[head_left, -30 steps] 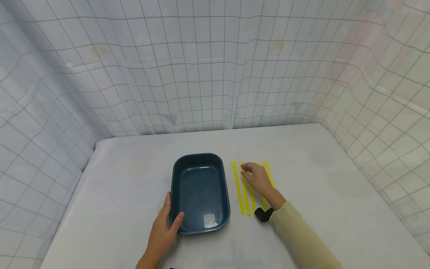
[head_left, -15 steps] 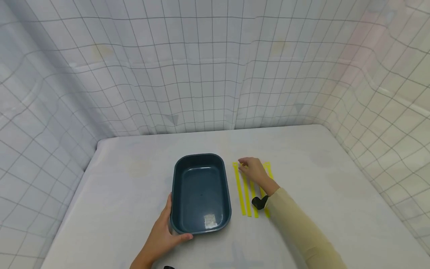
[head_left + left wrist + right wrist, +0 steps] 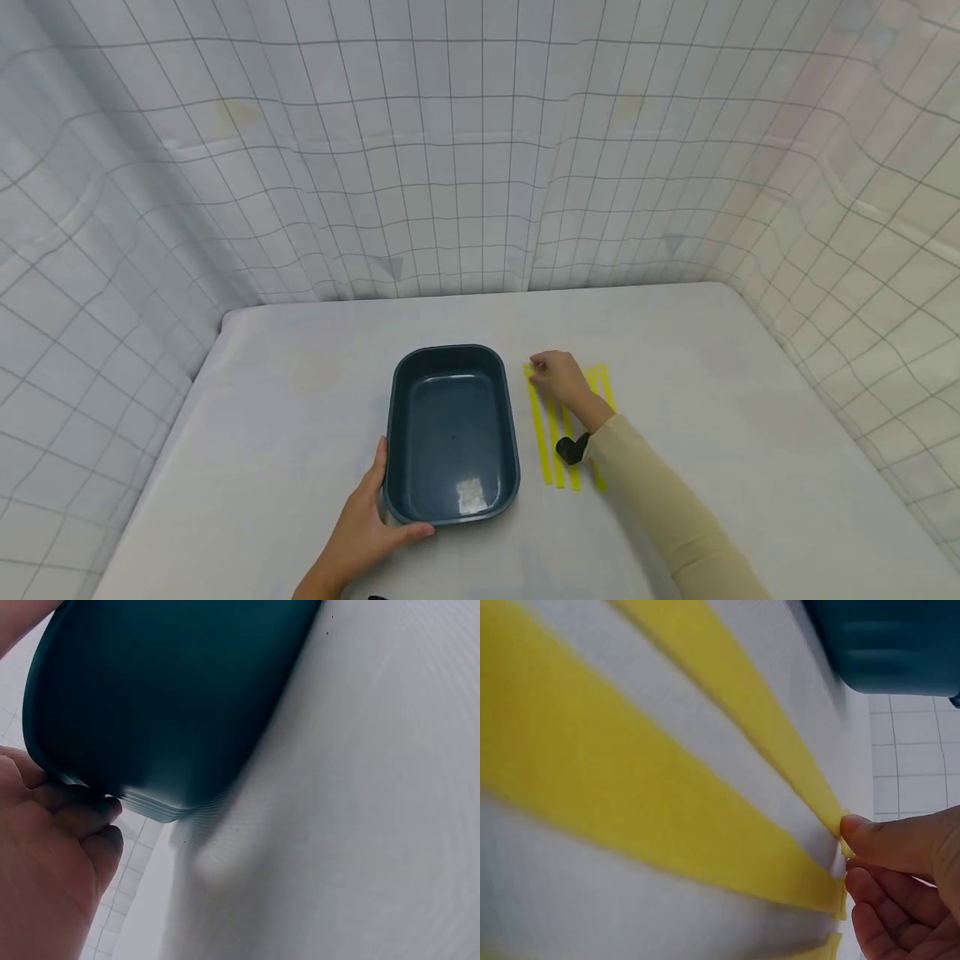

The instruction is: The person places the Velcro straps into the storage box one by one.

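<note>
- While left hand (image 3: 365, 531) grips tray (image 3: 453, 425) corner, head view: leftmost yellow strip (image 3: 540, 433) just right of tray, long axis near-to-far, right hand (image 3: 561, 379) nearer, at far end.
- Left wrist: fingers against tray rim.
- Right wrist: thumb pinching strip end.

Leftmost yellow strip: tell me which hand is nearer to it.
Right. The right hand pinches the yellow strip at its far end; the left hand holds the dark tub by its near-left corner, across the tub from the strip.
</note>
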`<state>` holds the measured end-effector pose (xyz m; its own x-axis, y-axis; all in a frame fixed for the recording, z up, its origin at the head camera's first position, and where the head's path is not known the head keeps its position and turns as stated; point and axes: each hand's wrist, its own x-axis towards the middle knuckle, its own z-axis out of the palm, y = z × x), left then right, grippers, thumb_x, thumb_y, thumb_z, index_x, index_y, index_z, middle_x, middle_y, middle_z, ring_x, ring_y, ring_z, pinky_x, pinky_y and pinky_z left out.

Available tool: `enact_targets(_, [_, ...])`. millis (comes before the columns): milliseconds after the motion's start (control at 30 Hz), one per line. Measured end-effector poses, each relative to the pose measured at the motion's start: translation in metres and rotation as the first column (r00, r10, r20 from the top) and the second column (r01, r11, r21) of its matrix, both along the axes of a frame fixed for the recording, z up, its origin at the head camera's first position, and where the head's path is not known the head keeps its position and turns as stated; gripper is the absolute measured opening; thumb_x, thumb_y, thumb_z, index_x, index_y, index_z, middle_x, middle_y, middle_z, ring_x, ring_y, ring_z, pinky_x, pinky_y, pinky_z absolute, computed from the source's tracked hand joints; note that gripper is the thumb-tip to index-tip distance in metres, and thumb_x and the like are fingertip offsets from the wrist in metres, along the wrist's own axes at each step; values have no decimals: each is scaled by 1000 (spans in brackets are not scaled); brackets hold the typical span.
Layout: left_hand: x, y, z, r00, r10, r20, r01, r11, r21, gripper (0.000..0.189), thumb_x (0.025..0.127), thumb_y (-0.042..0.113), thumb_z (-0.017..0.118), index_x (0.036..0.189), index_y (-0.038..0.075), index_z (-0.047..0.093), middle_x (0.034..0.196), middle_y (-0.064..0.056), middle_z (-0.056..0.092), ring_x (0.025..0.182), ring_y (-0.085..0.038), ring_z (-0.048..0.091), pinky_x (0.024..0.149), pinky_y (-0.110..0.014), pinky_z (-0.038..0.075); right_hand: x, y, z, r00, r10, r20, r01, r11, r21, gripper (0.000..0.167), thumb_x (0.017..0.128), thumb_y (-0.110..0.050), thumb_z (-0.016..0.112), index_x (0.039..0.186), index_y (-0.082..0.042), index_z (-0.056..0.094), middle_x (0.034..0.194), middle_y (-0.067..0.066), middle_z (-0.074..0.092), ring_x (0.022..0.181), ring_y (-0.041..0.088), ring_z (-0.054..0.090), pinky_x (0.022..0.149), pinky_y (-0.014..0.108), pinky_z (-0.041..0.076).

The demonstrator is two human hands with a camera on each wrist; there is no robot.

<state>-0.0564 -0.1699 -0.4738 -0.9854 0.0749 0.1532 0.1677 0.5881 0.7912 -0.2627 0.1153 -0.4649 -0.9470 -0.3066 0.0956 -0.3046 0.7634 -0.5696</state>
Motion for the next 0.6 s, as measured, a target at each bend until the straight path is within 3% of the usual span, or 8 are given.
enact_targets(233, [0,1,-1,1000,-3,3,3,1000,24,125,57,37,87,148,5,7,149,-16,19,131,-34,23,99,-54,28,-2,-1,0,989,-91,113,107,984,-141,30,76,1,70,105,5,65,96,13,65,87,24,60,79,36,49])
enact_targets(600, [1,1,0,1000,-2,10,1,1000,26,124,57,38,86,147,3,8,149,-15,19,131,-34,24,99,-54,28,-7,-4,4,961,-157,228,184,977,-104,17,76,-3,72,91,4,67,80,8,62,74,20,56,70,31,48])
